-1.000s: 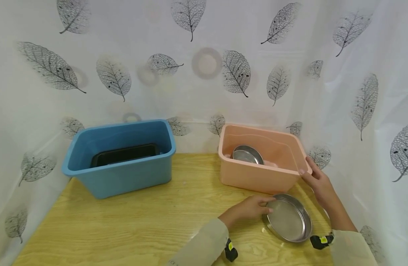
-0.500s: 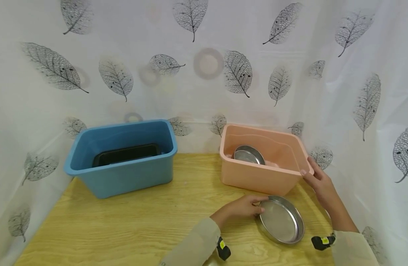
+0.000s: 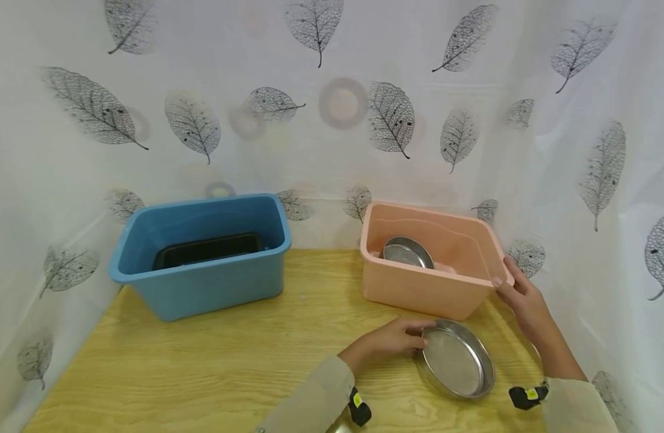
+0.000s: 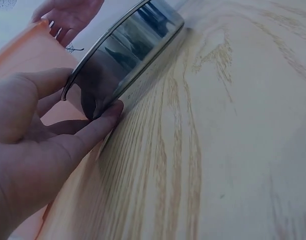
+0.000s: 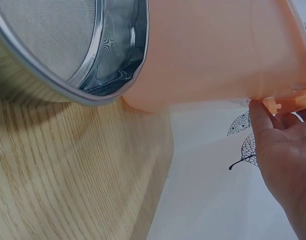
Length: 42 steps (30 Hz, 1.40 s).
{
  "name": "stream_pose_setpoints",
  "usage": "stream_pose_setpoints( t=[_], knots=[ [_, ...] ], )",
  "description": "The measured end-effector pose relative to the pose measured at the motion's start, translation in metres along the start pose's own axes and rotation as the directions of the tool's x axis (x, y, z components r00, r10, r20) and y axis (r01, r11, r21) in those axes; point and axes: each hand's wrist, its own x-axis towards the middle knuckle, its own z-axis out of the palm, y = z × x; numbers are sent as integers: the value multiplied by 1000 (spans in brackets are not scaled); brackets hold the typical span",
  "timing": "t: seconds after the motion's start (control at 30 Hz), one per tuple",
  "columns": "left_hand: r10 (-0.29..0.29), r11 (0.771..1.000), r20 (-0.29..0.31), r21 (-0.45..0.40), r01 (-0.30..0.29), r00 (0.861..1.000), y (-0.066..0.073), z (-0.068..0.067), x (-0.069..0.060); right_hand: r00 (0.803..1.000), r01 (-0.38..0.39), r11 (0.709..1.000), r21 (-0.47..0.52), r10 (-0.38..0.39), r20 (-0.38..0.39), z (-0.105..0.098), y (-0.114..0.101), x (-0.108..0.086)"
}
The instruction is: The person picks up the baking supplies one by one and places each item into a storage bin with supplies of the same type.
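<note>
A round metal sieve (image 3: 453, 364) with a shiny wall stands tilted above or on the wooden table, just in front of the pink bin (image 3: 418, 294). My left hand (image 3: 388, 340) pinches its left edge; in the left wrist view the thumb lies at the rim and fingers under the wall (image 4: 135, 50). The fine mesh (image 5: 53, 35) shows in the right wrist view. With my right hand (image 3: 529, 313) I grip the bin's right rim, the thumb (image 5: 260, 117) on the near side. Inside that bin leans a smaller round metal piece (image 3: 408, 252), partly hidden by the front wall.
To the left stands a blue bin (image 3: 218, 288) with a black rectangular tray-like thing (image 3: 210, 249) in it. Bare wooden tabletop (image 3: 202, 367) lies between and before the bins. A white leaf-printed curtain (image 3: 343, 156) hangs behind and at both sides.
My left hand has shifted left with the sieve, mostly in the first half second, and then barely moves. The right hand stays on the bin's rim. The head view has swung slightly left.
</note>
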Motion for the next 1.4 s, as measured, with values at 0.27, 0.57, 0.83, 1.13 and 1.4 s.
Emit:
stream_pose_setpoints(
  t=[0.27, 0.57, 0.83, 1.13, 1.4],
  knots=[
    [-3, 1000, -10, -10, 3, 1000, 0, 1, -5, 1000, -1, 1000, 5, 1, 2, -2, 3, 0],
    [2, 1000, -11, -13, -2, 1000, 7, -4, -16, 1000, 9, 1000, 6, -9, 8, -2, 3, -2],
    [20, 999, 24, -35, -19, 1000, 20, -11, -25, 1000, -7, 998, -70, 8, 8, -2, 2, -2],
    [101, 995, 90, -2, -102, 991, 44, -15, -34, 1000, -26, 999, -27, 26, -4, -4, 0, 0],
    [159, 987, 110, -23, -157, 981, 65, -15, -39, 1000, -26, 999, 43, 26, -6, -3, 2, 1]
  ],
)
